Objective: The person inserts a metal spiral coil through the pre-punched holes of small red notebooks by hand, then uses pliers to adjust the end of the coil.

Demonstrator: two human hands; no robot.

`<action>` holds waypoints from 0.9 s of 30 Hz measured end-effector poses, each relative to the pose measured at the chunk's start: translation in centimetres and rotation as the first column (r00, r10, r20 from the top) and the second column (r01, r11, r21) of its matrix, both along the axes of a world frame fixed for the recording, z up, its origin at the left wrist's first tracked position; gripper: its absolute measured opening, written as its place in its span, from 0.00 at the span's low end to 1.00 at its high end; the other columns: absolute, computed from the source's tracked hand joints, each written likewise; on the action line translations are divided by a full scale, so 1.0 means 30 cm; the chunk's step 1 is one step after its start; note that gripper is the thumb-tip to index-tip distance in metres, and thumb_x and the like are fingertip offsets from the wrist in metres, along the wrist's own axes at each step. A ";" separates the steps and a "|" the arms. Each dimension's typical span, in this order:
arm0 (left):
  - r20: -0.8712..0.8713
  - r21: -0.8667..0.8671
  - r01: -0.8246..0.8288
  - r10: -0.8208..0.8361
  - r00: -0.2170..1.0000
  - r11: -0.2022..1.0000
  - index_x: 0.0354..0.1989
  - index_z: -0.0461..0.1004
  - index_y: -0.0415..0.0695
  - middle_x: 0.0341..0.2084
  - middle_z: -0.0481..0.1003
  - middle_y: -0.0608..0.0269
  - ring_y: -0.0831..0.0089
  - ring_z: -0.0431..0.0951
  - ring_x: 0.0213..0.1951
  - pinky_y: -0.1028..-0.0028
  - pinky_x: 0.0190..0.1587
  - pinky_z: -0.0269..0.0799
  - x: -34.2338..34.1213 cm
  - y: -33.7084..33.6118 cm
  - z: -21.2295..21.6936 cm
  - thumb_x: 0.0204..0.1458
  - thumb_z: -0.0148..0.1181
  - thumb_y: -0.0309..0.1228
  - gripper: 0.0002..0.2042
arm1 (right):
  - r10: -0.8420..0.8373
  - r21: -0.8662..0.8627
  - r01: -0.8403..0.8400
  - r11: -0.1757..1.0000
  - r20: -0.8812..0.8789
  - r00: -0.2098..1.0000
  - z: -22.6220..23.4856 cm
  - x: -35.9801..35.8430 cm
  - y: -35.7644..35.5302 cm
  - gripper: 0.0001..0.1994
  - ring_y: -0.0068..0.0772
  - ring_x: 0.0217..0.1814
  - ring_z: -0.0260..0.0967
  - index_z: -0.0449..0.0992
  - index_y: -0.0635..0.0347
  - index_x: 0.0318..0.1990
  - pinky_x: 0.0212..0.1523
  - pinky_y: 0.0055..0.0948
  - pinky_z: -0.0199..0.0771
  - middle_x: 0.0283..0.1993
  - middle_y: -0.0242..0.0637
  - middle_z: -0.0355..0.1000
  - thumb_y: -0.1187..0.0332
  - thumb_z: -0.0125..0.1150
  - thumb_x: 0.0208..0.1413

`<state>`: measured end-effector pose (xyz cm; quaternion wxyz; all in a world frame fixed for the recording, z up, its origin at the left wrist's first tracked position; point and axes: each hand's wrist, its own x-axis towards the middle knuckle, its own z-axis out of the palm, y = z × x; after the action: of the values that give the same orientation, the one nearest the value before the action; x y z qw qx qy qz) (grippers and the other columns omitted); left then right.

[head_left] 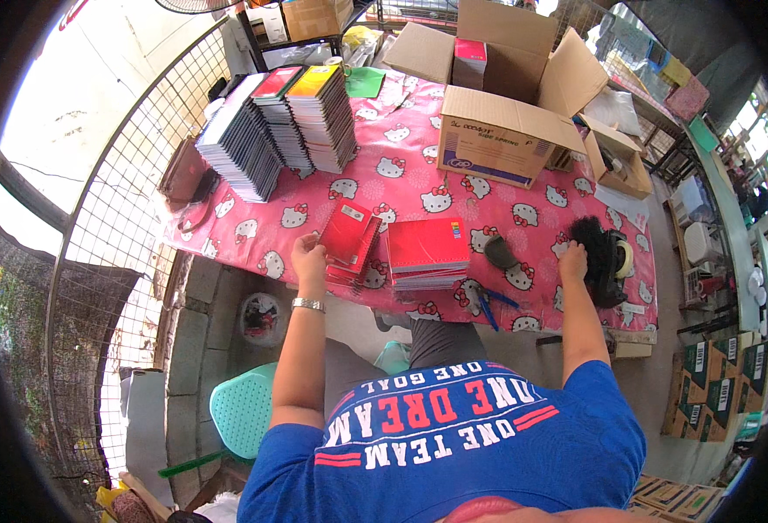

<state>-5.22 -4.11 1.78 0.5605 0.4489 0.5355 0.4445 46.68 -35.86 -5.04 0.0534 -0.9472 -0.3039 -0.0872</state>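
Observation:
My left hand (308, 259), a metal watch on its wrist, is at the left edge of a red spiral notebook (349, 234), its fingers closed at the corner. That notebook lies askew on a small pile. Just right of it sits a neater stack of red notebooks (428, 249), spiral edge toward me. My right hand (571, 262) has its fingers bent together beside a bundle of black wiry strands (588, 238); anything between them is too small to make out. A black tape dispenser (611, 283) stands right of the bundle. Blue-handled pliers (492, 305) and a dark rounded object (500, 253) lie between my hands.
Tall notebook stacks (243, 139) stand at the back left, beside a brown bag (183, 172). An open carton (497, 131) with red notebooks takes the back right, near a smaller box (615, 161). A pink patterned cloth (393, 161) covers the table. A green stool (243, 414) is below left.

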 end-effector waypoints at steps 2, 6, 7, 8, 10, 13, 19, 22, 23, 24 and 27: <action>-0.190 0.162 0.002 0.029 0.981 0.987 0.46 0.72 0.36 0.38 0.76 0.58 0.70 0.78 0.35 0.71 0.36 0.78 0.005 0.004 -0.027 0.47 0.56 0.18 0.15 | -0.042 0.027 0.043 0.999 -0.034 0.999 -0.015 0.037 0.009 0.12 0.56 0.51 0.70 0.73 0.63 0.45 0.50 0.48 0.76 0.47 0.51 0.69 0.69 0.61 0.54; -0.452 0.333 0.039 0.123 0.883 0.942 0.43 0.76 0.36 0.39 0.80 0.54 0.63 0.79 0.41 0.67 0.47 0.74 -0.033 -0.039 -0.052 0.45 0.61 0.22 0.14 | -0.037 0.095 0.046 0.994 -0.100 0.994 -0.022 0.039 0.042 0.11 0.55 0.49 0.71 0.73 0.63 0.44 0.49 0.47 0.75 0.41 0.50 0.71 0.71 0.60 0.53; -0.521 0.358 0.076 0.131 0.843 0.931 0.43 0.76 0.37 0.39 0.80 0.53 0.59 0.79 0.43 0.63 0.50 0.72 -0.040 -0.048 -0.052 0.45 0.61 0.23 0.15 | 0.002 0.184 0.006 0.983 -0.042 0.999 -0.018 0.042 0.047 0.11 0.54 0.49 0.71 0.74 0.63 0.44 0.49 0.47 0.74 0.41 0.50 0.72 0.71 0.59 0.53; -0.525 0.356 0.071 0.137 0.840 0.932 0.43 0.76 0.37 0.39 0.80 0.53 0.59 0.79 0.43 0.63 0.50 0.72 -0.053 -0.059 -0.053 0.45 0.61 0.23 0.15 | 0.039 0.268 -0.043 0.963 0.017 0.999 -0.015 0.040 0.058 0.11 0.53 0.48 0.71 0.75 0.64 0.43 0.48 0.47 0.73 0.40 0.49 0.73 0.71 0.58 0.53; -0.594 0.324 0.122 0.102 0.798 0.938 0.43 0.77 0.38 0.39 0.80 0.53 0.54 0.75 0.47 0.61 0.54 0.68 -0.032 -0.065 -0.050 0.43 0.62 0.25 0.15 | 0.045 0.347 -0.050 0.937 0.024 0.999 -0.007 0.120 0.024 0.11 0.53 0.47 0.71 0.76 0.63 0.44 0.48 0.47 0.73 0.40 0.49 0.74 0.71 0.58 0.53; -0.712 0.334 0.111 0.173 0.681 0.936 0.43 0.77 0.42 0.40 0.79 0.56 0.55 0.73 0.49 0.60 0.55 0.65 -0.004 -0.088 -0.009 0.44 0.62 0.24 0.15 | 0.055 0.505 -0.010 0.863 -0.074 0.996 0.020 0.155 0.031 0.13 0.52 0.47 0.72 0.78 0.61 0.46 0.50 0.45 0.72 0.43 0.48 0.76 0.70 0.57 0.53; -0.618 0.750 0.580 0.024 0.786 0.318 0.44 0.76 0.45 0.47 0.76 0.57 0.56 0.73 0.52 0.58 0.55 0.69 0.206 -0.315 0.366 0.46 0.65 0.28 0.15 | 0.413 0.773 0.111 0.625 -0.448 0.793 0.282 -0.233 0.175 0.13 0.35 0.43 0.75 0.78 0.60 0.49 0.44 0.31 0.74 0.42 0.43 0.77 0.64 0.58 0.63; -0.769 0.639 0.769 -0.023 0.639 -0.007 0.44 0.75 0.45 0.46 0.75 0.58 0.59 0.74 0.50 0.61 0.53 0.71 0.355 -0.430 0.409 0.46 0.64 0.33 0.16 | 0.611 0.817 -0.183 0.547 -0.240 0.754 0.441 -0.424 0.193 0.09 0.27 0.39 0.73 0.79 0.61 0.46 0.40 0.27 0.73 0.38 0.39 0.76 0.70 0.59 0.62; -0.766 0.643 0.766 -0.026 0.642 -0.018 0.44 0.75 0.45 0.46 0.75 0.58 0.59 0.74 0.50 0.61 0.53 0.71 0.370 -0.435 0.392 0.46 0.64 0.33 0.16 | 0.658 0.831 -0.252 0.497 -0.170 0.734 0.472 -0.474 0.207 0.09 0.27 0.37 0.73 0.79 0.60 0.46 0.39 0.27 0.73 0.38 0.38 0.75 0.71 0.60 0.61; -0.856 0.516 0.856 0.041 0.516 -0.020 0.44 0.74 0.45 0.44 0.75 0.59 0.61 0.75 0.48 0.63 0.51 0.72 0.380 -0.432 0.359 0.46 0.61 0.32 0.15 | 0.705 0.838 -0.323 0.439 -0.099 0.702 0.507 -0.523 0.223 0.09 0.28 0.36 0.73 0.80 0.60 0.47 0.38 0.27 0.73 0.37 0.38 0.75 0.73 0.60 0.60; -0.893 0.435 0.899 0.108 0.438 -0.046 0.40 0.74 0.43 0.38 0.74 0.61 0.64 0.76 0.42 0.67 0.45 0.74 0.381 -0.427 0.356 0.46 0.56 0.28 0.12 | 0.796 0.815 -0.433 0.386 -0.058 0.602 0.581 -0.638 0.231 0.11 0.29 0.37 0.72 0.80 0.59 0.48 0.38 0.27 0.72 0.37 0.37 0.75 0.74 0.59 0.59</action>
<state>6.20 -16.92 12.46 -0.0248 0.9726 0.0866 0.2145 27.55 -28.94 12.40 0.5239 -0.6404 -0.5599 0.0447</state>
